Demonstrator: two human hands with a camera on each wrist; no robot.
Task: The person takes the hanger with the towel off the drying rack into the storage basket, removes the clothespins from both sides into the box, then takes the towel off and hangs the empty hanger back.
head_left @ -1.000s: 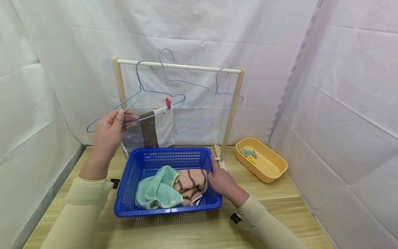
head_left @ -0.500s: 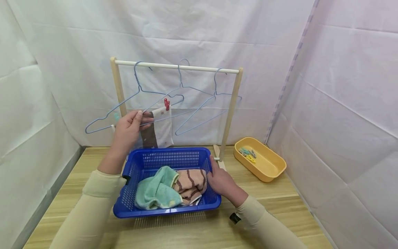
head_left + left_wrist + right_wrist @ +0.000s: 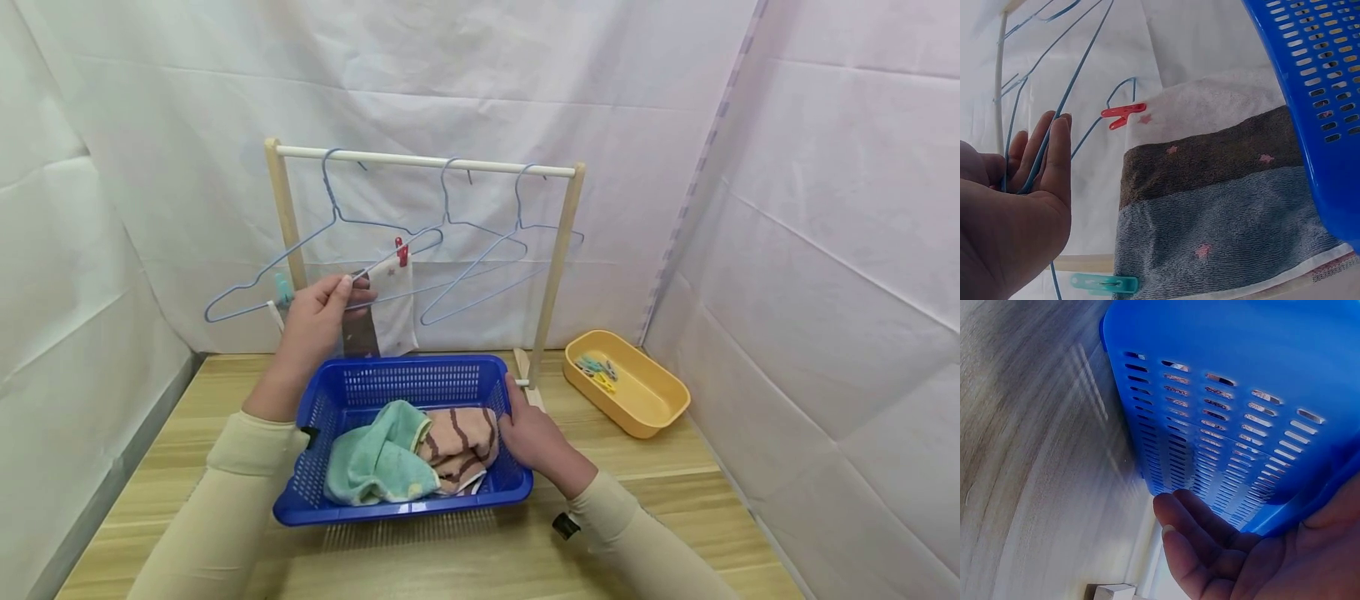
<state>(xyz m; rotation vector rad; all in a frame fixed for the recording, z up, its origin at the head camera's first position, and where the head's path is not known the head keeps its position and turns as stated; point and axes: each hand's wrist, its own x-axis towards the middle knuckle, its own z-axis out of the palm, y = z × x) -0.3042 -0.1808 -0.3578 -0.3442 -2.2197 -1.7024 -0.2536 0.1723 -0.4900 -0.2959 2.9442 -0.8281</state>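
Observation:
My left hand [image 3: 318,317] pinches the left corner of a blue wire hanger [image 3: 446,200] whose hook sits over the white bar [image 3: 390,157] of a wooden rack. Two more blue hangers hang from that bar, one on each side. From the left one hangs a striped towel [image 3: 1210,200], fastened by a red clothespin [image 3: 1124,112] and a teal clothespin [image 3: 1107,284]. My right hand [image 3: 538,440] grips the right side of a blue plastic basket [image 3: 405,509], thumb at the rim, fingers along the outer wall. Inside it lie a green towel [image 3: 382,454] and a peach towel with brown stripes [image 3: 461,442].
A yellow tray [image 3: 652,392] with several small clothespins [image 3: 600,375] stands at the right on the wooden table [image 3: 637,500]. The rack's right post [image 3: 558,275] rises just behind the basket. White sheets [image 3: 637,83] wall in the back and sides.
My left hand has moved right with the hanger and lowered it, so its hook went from above the bar to over it. The right hand has kept its grip on the basket.

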